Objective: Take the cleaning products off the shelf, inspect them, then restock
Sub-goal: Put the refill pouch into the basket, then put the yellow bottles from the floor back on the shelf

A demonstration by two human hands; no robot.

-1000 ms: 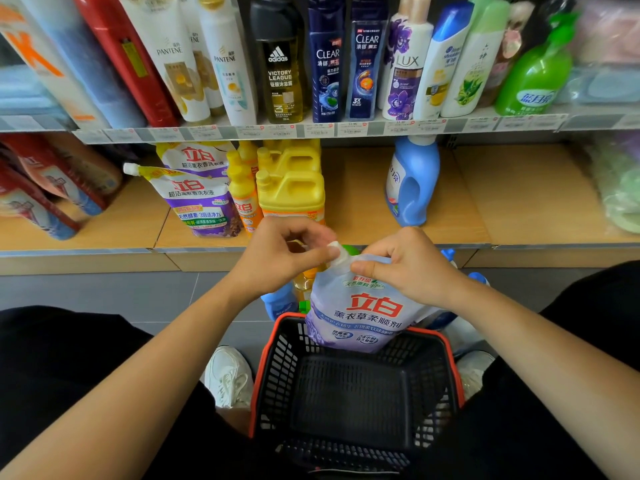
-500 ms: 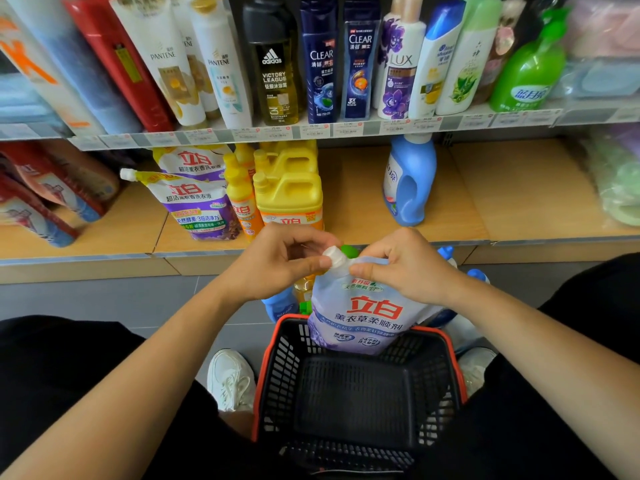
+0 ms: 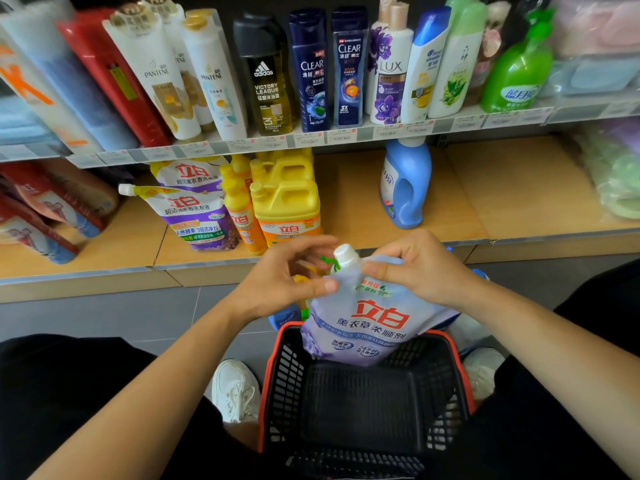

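Lilac refill pouch with red characters, upright, lower end down inside the far end of the basket, black mesh with a red rim. White cap at the top left corner of the pouch, free of both hands. Right hand on the top edge of the pouch just right of the cap, grip closed on it, fingers curled over the fold. Left hand just left of the cap, grip loose and holding nothing, fingers curved in the air near the cap but apart from it, only the thumb tip touching the shoulder of the pouch.

Behind the hands, wooden lower shelf: two purple pouches at the left, yellow jugs with a slim yellow bottle beside them, one blue bottle standing alone further right. Above, row of shampoo bottles over a strip of price tags. Grey tiled floor below, white shoe left of the basket, a few floor bottles behind the pouch, mostly hidden.
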